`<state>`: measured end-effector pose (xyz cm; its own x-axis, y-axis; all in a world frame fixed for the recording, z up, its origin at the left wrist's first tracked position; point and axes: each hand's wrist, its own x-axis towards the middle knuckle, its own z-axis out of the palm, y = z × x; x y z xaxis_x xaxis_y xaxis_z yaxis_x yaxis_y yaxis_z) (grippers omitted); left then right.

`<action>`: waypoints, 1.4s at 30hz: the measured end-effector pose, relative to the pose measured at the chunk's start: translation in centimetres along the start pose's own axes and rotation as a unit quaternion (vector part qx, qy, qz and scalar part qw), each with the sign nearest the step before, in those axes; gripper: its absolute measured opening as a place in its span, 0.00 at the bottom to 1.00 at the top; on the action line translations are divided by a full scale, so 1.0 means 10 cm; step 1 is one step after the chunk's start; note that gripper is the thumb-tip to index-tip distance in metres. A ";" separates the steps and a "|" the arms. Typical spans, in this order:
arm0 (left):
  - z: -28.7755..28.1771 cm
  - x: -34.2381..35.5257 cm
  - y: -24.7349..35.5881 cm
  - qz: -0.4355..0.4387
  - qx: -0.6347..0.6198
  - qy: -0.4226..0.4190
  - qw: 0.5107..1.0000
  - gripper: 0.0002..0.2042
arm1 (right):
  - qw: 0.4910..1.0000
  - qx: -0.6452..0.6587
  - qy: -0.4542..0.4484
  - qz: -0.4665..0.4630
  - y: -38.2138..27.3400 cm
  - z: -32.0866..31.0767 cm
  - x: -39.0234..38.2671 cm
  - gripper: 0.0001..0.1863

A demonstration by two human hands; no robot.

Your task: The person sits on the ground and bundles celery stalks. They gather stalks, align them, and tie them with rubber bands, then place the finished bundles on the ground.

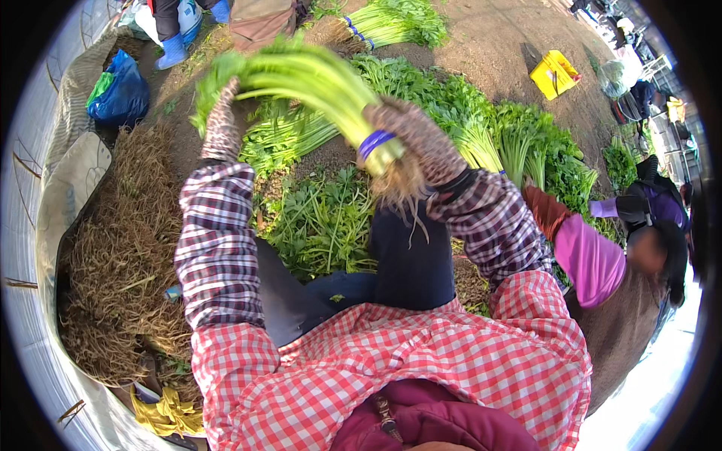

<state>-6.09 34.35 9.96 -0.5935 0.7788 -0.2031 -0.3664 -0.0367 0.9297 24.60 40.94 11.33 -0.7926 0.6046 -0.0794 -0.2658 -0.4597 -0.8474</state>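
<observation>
A bunch of celery (320, 79) with long green stalks arches across in front of me. A blue-purple band (375, 143) wraps its lower stalks, and pale stringy roots (402, 184) hang below. My right hand (421, 139), in a patterned glove, is closed around the stalks near the band. At the leafy end my left hand (223, 120), in a similar glove, grips the tops; its fingers are partly hidden by blurred leaves. Beneath the bunch, loose leafy stems (323, 222) lie on the ground between my legs. More celery stalks (289, 139) lie just beyond.
Banded celery bunches (395, 22) lie at the far side, and leafy rows (519, 143) stretch to the right. A heap of dry roots (124, 255) is at left, near a blue bag (120, 94). A yellow crate (555, 75) stands far right. A co-worker in pink sleeves (590, 259) works close by.
</observation>
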 end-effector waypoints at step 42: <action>-0.01 -2.21 -0.38 -0.134 0.343 -0.186 0.911 0.18 | 0.711 -0.614 0.322 -0.116 1.38 -2.65 -0.43 0.19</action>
<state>8.29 17.20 10.91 -0.2174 0.8649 -0.4525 0.1481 0.4874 0.8605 38.90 49.19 -13.95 -0.2838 0.9262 0.2483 0.6450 0.3760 -0.6653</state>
